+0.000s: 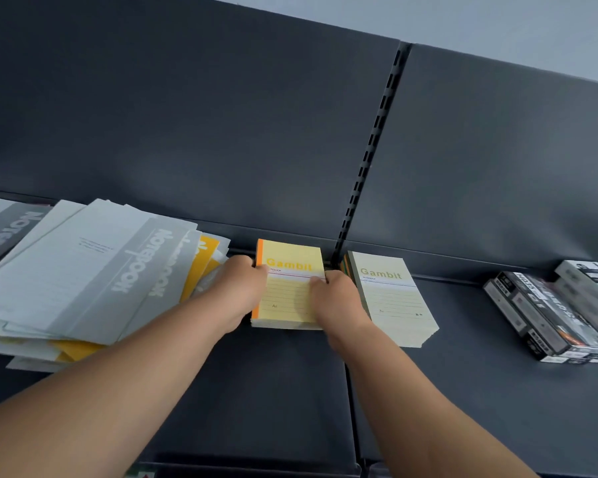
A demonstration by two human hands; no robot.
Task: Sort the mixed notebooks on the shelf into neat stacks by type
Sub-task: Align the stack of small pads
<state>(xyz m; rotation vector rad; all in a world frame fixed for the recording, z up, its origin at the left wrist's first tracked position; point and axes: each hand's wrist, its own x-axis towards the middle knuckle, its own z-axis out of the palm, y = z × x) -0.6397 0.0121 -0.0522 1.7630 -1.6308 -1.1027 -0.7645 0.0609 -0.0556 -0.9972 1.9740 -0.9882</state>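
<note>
While our left hand (242, 284) and right hand (332, 300) clamp the yellow stack (290, 294) by its long sides on the shelf (290, 381), its long axis points backward, with the green stack (392, 298) just right.

Yellow lined notebook (290, 298), dark-grey shelf (273, 391)
</note>
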